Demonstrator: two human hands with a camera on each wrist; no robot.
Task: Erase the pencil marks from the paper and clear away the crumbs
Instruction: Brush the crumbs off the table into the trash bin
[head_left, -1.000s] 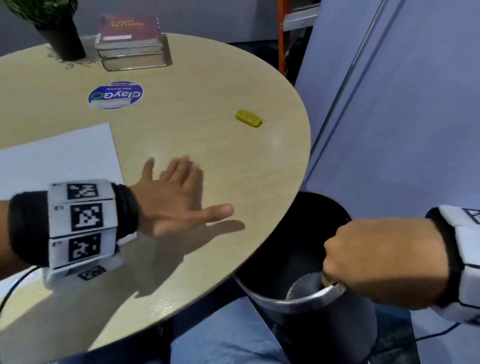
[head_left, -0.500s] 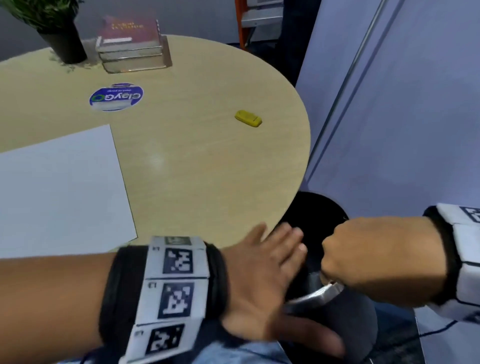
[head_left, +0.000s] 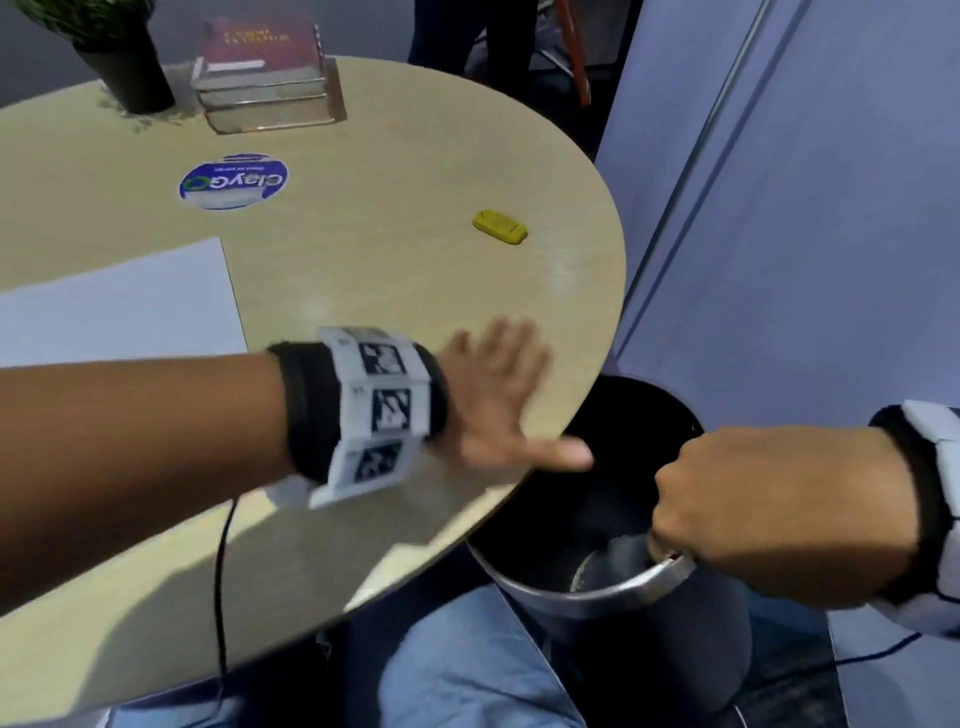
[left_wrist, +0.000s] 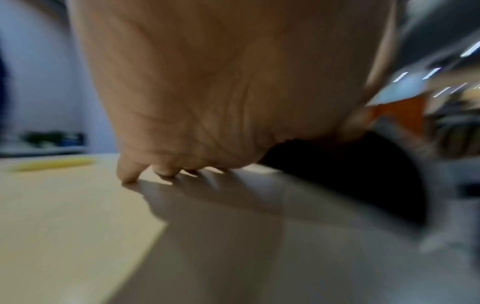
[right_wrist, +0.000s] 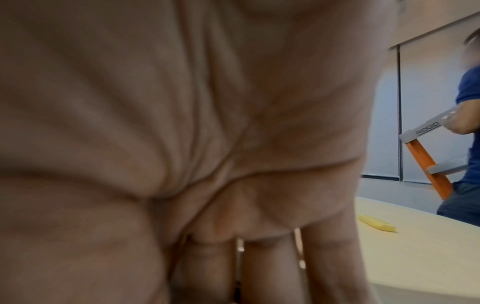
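1. Head view: the left hand (head_left: 493, 405), fingers straight and spread, lay flat on the round beige wooden table (head_left: 415, 270) at its rim, back from half a second earlier, when it hung past the edge over the bin. The right hand (head_left: 769, 514), curled into a fist, gripped the black metal-rimmed waste bin (head_left: 597, 587) beneath that edge. The white paper sheet (head_left: 119, 306) looked clean; the small yellow eraser (head_left: 500, 226) lay well apart.

2. Left wrist view: blurred fingertips (left_wrist: 127, 174) touched the tabletop, suggesting another crumb sweep.

3. Right wrist view: fingers (right_wrist: 267, 271) curled downward; the rim was hidden.
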